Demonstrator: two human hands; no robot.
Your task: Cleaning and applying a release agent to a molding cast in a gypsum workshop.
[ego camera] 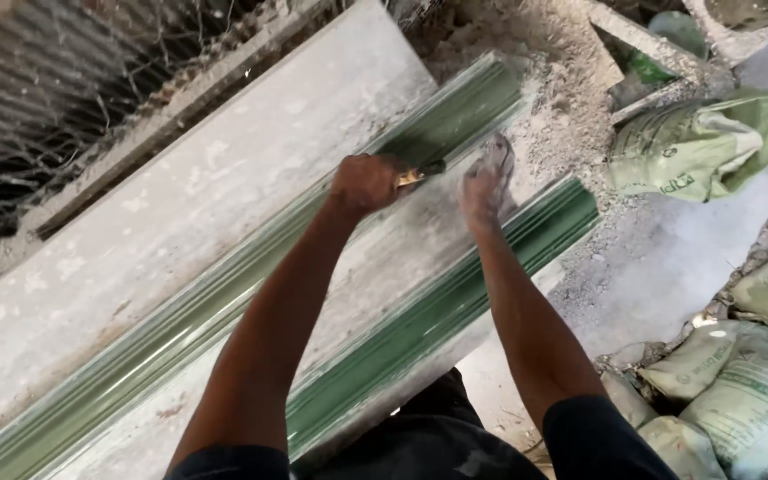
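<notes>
- L hand clenched on small yellowish tool, pressed to green moulding nr slab's far end.
- R hand open, dusty, flat on grey slab btwn mouldings.
- Sacks at right.

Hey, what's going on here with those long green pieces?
A person leans over a long grey slab edged with green moulded strips. The left hand grips a small yellowish tool against the far green strip. The dusty right hand rests flat beside it. Sacks lie on the dusty floor.
</notes>
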